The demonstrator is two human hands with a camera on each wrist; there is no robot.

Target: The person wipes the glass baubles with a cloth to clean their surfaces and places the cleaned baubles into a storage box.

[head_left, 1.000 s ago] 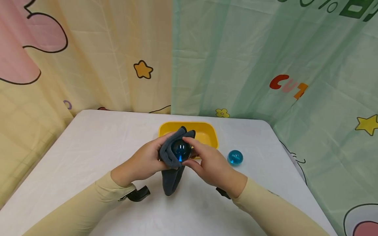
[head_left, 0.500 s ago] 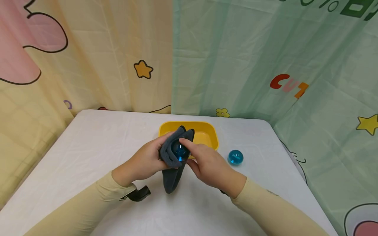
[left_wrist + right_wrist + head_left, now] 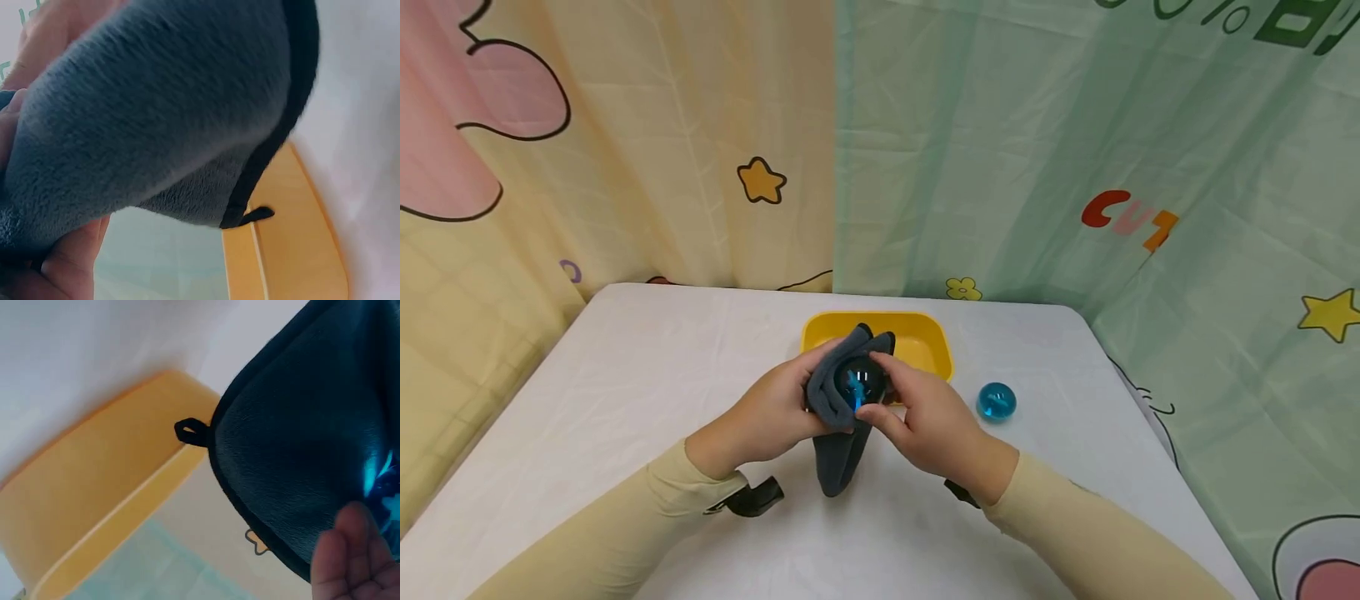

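Note:
A dark grey cloth (image 3: 837, 462) with black edging is bunched in my left hand (image 3: 767, 410), which grips it around a clear blue glass ball (image 3: 860, 382). My right hand (image 3: 938, 423) pinches the ball's exposed right side, thumb low and index finger high. In the left wrist view the plush cloth (image 3: 156, 106) covers most of the ball and part of the left hand. From the right wrist, the cloth's smoother dark face (image 3: 287, 444) shows, with a small hanging loop (image 3: 191, 432) at its corner and right fingertips (image 3: 353, 540) beside the ball.
A yellow tray (image 3: 943, 354) stands just behind the hands, partly hidden by them and the cloth. To the right, a second blue glass ball (image 3: 997, 402) rests on the white-covered table (image 3: 700, 333). Printed curtains (image 3: 962, 150) hang behind.
My right fingers have shifted on the ball: they slid in over it half a second ago, then drew back. The ball's highlight has changed shape. My left hand and the cloth stay almost still.

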